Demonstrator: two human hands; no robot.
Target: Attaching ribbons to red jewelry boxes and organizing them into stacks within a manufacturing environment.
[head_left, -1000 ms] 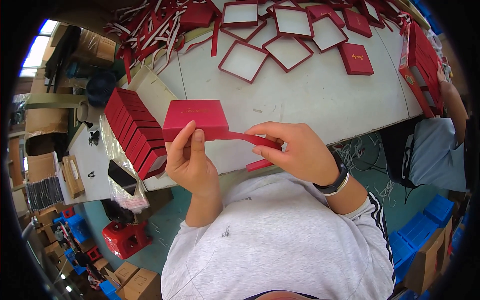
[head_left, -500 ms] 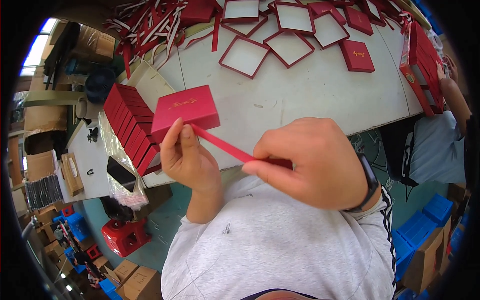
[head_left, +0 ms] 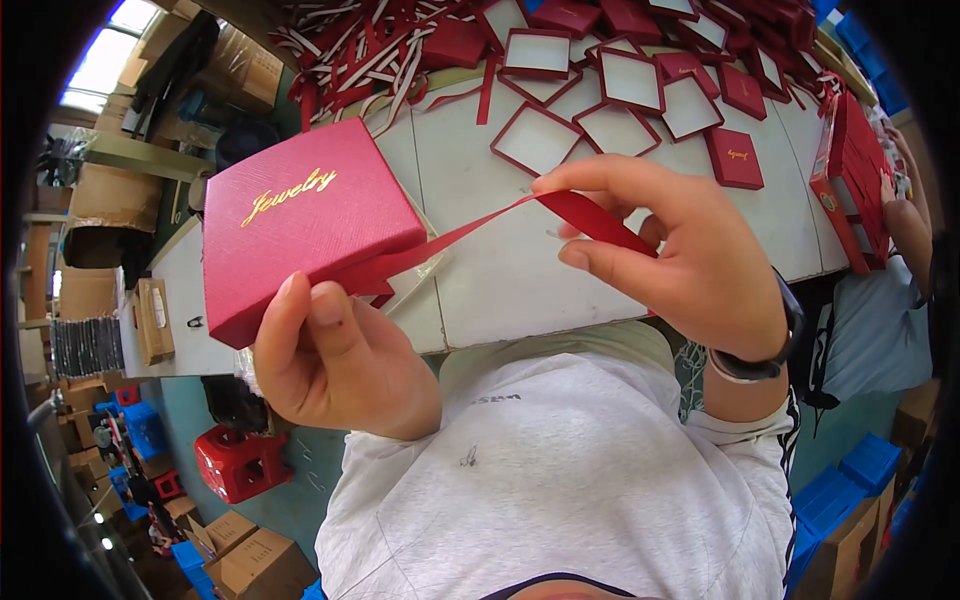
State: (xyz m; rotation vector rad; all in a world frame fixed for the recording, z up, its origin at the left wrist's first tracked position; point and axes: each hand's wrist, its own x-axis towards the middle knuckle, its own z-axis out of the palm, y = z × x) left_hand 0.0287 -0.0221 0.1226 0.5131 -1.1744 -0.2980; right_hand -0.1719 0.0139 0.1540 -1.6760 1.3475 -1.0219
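Note:
My left hand (head_left: 340,355) grips the near edge of a square red jewelry box lid (head_left: 310,215) with gold script on top, held up close to the camera and tilted. A red ribbon (head_left: 455,238) runs from the lid's near side, by my left fingertips, across to my right hand (head_left: 670,260). The right thumb and fingers are curled round the ribbon, its loose part looping inside the palm. A dark band sits on my right wrist. Whether the lid has a base inside is hidden.
Open red trays with white insides (head_left: 540,140) lie piled at the back of the white table (head_left: 490,290). Red and white ribbons (head_left: 370,60) heap at the back left. A red lid (head_left: 735,158) lies farther right. A co-worker's arm (head_left: 905,215) is at the right edge, beside a red carton (head_left: 850,180).
The box lid has come up closer and larger in my left hand. My right hand has lifted and moved right, its fingers opening out somewhat along the ribbon.

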